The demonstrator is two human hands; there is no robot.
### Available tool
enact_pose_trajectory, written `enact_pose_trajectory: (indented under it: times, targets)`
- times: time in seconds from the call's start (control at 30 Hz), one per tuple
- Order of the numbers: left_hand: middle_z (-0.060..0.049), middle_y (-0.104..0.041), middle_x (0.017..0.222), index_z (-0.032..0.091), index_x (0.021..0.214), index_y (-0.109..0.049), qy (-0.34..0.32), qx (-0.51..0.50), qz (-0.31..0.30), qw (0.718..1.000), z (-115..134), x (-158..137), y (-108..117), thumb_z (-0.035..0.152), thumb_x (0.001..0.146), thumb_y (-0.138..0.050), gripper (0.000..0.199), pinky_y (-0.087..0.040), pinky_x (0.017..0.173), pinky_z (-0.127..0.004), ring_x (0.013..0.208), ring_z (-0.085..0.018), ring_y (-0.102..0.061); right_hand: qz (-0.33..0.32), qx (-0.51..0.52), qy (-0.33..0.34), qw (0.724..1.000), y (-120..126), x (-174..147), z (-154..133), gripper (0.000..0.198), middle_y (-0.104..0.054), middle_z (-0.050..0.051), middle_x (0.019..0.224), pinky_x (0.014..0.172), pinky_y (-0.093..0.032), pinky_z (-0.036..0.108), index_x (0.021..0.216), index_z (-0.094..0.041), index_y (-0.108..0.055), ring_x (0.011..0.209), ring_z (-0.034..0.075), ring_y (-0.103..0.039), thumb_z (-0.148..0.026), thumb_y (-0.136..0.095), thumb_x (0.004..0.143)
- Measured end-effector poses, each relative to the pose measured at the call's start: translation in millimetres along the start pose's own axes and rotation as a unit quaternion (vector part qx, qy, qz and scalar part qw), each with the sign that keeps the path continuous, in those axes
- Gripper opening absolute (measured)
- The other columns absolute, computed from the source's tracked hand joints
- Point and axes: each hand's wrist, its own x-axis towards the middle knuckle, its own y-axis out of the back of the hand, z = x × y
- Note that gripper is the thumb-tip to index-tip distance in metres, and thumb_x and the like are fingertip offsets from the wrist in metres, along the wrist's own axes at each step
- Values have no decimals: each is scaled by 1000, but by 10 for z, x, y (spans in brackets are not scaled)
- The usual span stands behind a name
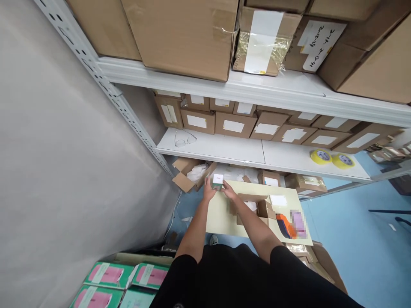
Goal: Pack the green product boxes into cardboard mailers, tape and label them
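Small white-and-green box (218, 181) held between two hands.
The left hand (209, 191) grips one side, the right hand (228, 190) the other – the box is up at the far left corner of the pale counter (221, 220). Right of it on the counter sit an open carton (266, 209), a white sheet (278, 200) and an orange-and-dark object (285, 226) – near the right end.

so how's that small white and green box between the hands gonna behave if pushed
The small box is probably stiff, as its edges look straight. It would likely slide rather than roll, given its flat top. It may be light, being small beside the left hand and right hand, though its contents don't show.
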Motion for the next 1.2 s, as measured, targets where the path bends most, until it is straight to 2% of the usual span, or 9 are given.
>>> enact_pose_trajectory:
  times: [0.13, 0.3, 0.43, 0.57, 0.67, 0.8, 0.97, 1.07, 1.2]
  targets:
    - [-15, -38, 166, 27, 154, -44, 19, 41, 6, 999, -97, 28, 215, 4, 61, -78, 101, -47, 113, -44, 147, -32, -47, -27, -23, -2, 999, -263, 44, 43, 79, -60, 6, 150, 123, -33, 53, 147, -27, -59, 145, 28, -50, -20, -69, 70]
    - [-16, -62, 140, 20, 146, -53, 22, 122, -47, 991, -96, -43, 437, 7, 64, -76, 86, -52, 105, -44, 127, -32, -63, -61, 3, -6, 998, -285, 12, 88, 73, -59, 7, 151, 125, -31, 51, 141, -25, -65, 146, 30, -49, -17, -67, 68]
    - [-15, -67, 128, 18, 139, -60, 31, 142, -65, 987, 46, -102, 564, 11, 63, -81, 80, -53, 101, -47, 118, -36, -67, -78, 43, -17, 996, -160, -70, 77, 75, -58, 8, 152, 119, -39, 50, 143, -25, -62, 139, 30, -57, -16, -63, 69]
    - [-10, -66, 130, 23, 140, -60, 9, 128, -70, 989, 222, -213, 726, 16, 64, -84, 80, -53, 101, -42, 119, -33, -65, -33, 26, -10, 999, 20, -230, 48, 86, -49, 9, 160, 117, -42, 50, 152, -28, -53, 143, 30, -51, -17, -67, 68]
    - [-8, -68, 132, 26, 140, -60, -23, 49, -87, 995, 358, -315, 863, 19, 65, -86, 80, -55, 99, -39, 116, -29, -67, -7, 3, 8, 1000, 171, -353, -14, 95, -45, 9, 162, 119, -38, 49, 157, -30, -45, 147, 28, -46, -17, -69, 66]
    - [-10, -71, 128, 23, 147, -55, -33, -66, -151, 986, 526, -424, 961, 25, 69, -85, 84, -60, 90, -36, 106, -26, -71, 33, -4, 13, 999, 451, -542, -138, 98, -43, 9, 164, 117, -41, 51, 160, -31, -38, 144, 29, -48, -22, -72, 69]
    - [-13, -71, 129, 20, 156, -42, -34, -159, -217, 963, 647, -513, 730, 29, 73, -85, 94, -61, 91, -36, 109, -26, -72, 72, -5, 28, 997, 978, -904, -213, 93, -55, 11, 152, 108, -50, 42, 159, -22, -41, 129, 27, -60, -27, -74, 72]
    - [-13, -68, 136, 21, 157, -42, -26, -176, -216, 960, 653, -612, 356, 24, 71, -86, 96, -61, 93, -37, 108, -25, -73, 112, -9, 12, 994, 1307, -1188, -141, 89, -60, 10, 146, 104, -54, 41, 155, -21, -47, 122, 26, -63, -28, -74, 71]
    - [-14, -64, 144, 20, 151, -53, -4, -73, -179, 981, 627, -838, -235, 14, 63, -89, 96, -57, 102, -43, 112, -29, -72, 180, -70, -21, 981, 1614, -1606, 73, 82, -64, 10, 142, 105, -53, 44, 150, -21, -54, 120, 27, -64, -24, -71, 70]
